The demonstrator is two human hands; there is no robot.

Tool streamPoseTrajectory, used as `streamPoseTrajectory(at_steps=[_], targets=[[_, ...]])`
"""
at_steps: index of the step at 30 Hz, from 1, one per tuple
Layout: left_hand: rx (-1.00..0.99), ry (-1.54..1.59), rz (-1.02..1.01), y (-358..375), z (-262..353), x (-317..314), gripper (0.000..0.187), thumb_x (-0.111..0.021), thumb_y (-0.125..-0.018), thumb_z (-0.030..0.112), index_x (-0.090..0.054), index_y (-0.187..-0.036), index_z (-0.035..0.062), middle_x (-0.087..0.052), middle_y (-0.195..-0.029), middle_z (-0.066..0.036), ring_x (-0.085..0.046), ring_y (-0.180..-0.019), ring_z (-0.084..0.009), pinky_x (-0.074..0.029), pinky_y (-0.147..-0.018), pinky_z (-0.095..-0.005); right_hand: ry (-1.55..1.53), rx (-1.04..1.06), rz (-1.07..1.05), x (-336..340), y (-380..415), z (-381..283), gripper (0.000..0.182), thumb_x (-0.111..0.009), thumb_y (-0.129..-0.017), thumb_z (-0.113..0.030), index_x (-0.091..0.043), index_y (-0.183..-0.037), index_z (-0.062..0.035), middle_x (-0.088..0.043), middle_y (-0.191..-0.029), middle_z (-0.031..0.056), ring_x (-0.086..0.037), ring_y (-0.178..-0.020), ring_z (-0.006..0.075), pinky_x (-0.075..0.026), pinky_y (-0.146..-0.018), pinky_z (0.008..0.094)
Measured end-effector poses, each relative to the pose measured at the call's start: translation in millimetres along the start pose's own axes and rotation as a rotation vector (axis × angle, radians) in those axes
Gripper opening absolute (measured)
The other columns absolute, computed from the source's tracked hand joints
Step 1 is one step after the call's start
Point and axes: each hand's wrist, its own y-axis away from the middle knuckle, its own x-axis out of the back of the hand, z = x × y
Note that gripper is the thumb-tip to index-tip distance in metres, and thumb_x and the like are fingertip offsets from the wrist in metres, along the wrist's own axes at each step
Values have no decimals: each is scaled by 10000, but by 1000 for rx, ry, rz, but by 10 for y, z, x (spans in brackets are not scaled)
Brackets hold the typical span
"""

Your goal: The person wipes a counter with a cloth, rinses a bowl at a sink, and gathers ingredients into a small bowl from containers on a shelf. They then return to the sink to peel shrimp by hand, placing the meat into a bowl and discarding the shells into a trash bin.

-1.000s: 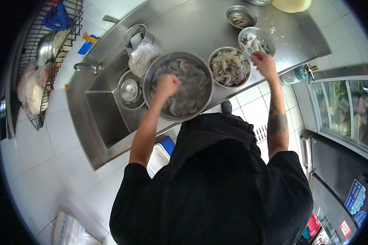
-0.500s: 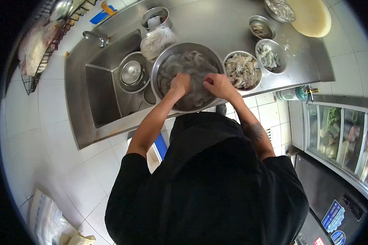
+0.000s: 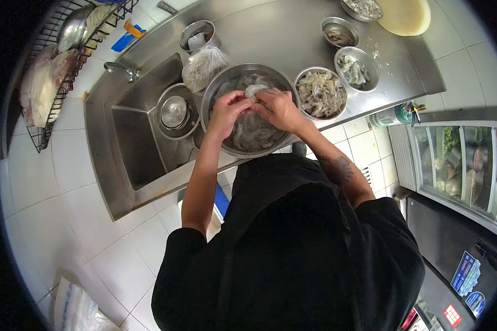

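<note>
Both hands meet above a large metal bowl (image 3: 207, 118) of cloudy water with many grey shrimp (image 3: 254, 135) in it. Between them is one pale shrimp (image 3: 254, 91), partly covered by the fingers. My left hand (image 3: 228, 113) pinches its near side with bent fingers. My right hand (image 3: 281, 110) grips it from the other side, fingertips close to the left ones. Just right of the big bowl stands a bowl of shrimp shells and heads (image 3: 321, 94). Behind that, a smaller bowl holds peeled shrimp (image 3: 353, 71).
A sink (image 3: 132, 143) with a pot of nested bowls (image 3: 174, 113) lies left. A knotted plastic bag (image 3: 204, 67) and a metal pot (image 3: 199, 36) stand behind the big bowl. Two more bowls and a round board (image 3: 406, 16) are at the back right. A glass-door fridge (image 3: 464, 160) is on the right.
My hands have risen from the water and come together, now with a shrimp between them. Before, they were apart, the left one lower in the bowl. The view has shifted slightly.
</note>
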Motion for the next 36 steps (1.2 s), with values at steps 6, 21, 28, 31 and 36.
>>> streamPoseTrajectory(at_steps=[6,21,28,31,36], targets=[[42,-292,-43,-37,166,-91,181,-697,-871,148,-691,-957,-10,-665,-823,-23,-607,-731,-89,-496,-657,-248,150,105,-56,175,28,-3,201,-642,-872,-250,-630,-1009,-105,-644,-961,67,-587,-977,280,-368,-788,450],[-284,-813,50,-175,253,-638,207,-703,-854,178,-711,-946,-6,-714,-833,-128,-682,-689,-173,-505,-609,-296,160,87,246,226,175,255,117,-672,-815,-239,-665,-826,-124,-621,-778,29,-603,-820,227,-338,-753,431],[-887,-1025,306,-716,-300,-810,171,-664,-857,160,-687,-913,0,-665,-781,-151,-635,-684,-344,-507,-598,-400,107,-109,303,354,321,555,190,-654,-831,-298,-676,-757,-124,-655,-735,39,-623,-730,248,-354,-723,465],[-452,-836,200,-768,-129,-737,195,-678,-869,165,-696,-935,-17,-674,-772,-98,-629,-632,-219,-492,-564,-322,366,-344,113,649,419,590,299,-676,-829,-386,-691,-993,-136,-674,-935,51,-608,-938,261,-374,-812,483],[218,-267,-254,-738,-31,-654,224,-658,-913,231,-697,-927,11,-643,-748,-18,-559,-612,-73,-435,-536,-227,446,-159,168,845,395,511,551,-671,-816,-438,-570,-1265,-135,-546,-1249,70,-509,-1124,306,-378,-866,519]])
